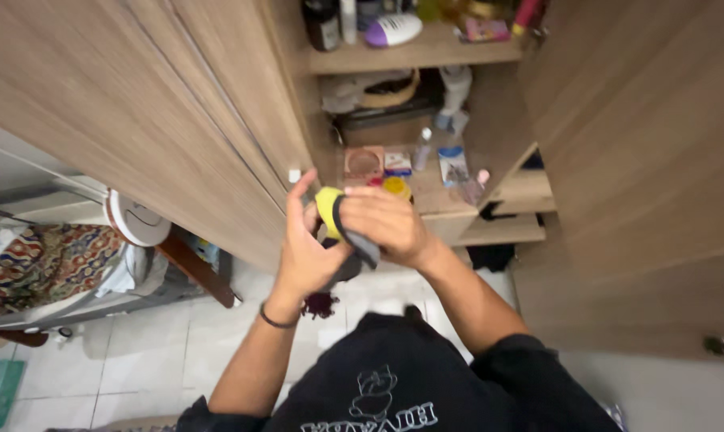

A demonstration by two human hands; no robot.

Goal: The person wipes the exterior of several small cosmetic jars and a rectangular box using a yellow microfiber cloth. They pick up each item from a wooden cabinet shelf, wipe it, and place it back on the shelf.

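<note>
Both hands meet in the middle of the view, in front of an open wooden cupboard (218, 152). The left hand (306, 256) stands at about 8 o'clock from the yellow and dark grey cloth (340, 220); its thumb and first finger are raised and a little spread, while the palm seems to support the cloth from below. The right hand (386, 224), at 3 o'clock of the cloth, is closed over it, with the fingers pressed on the dark part that hangs down toward 5 o'clock. So the cloth is in the air between the two hands, touching both and not resting on any shelf. I judge that the step in hand is the folding or wrapping of this cloth around the fingers; the exact fold I cannot tell, because the hands cover much of it. The next move probably calls for a firm pinch on the loose grey end, so that it does not slip out. Behind the hands, toward 12 o'clock, the lower shelf (434, 200) carries a yellow round jar (396, 186) and a small clear bottle (423, 149), and higher up lies a white and purple container (394, 30).
</note>
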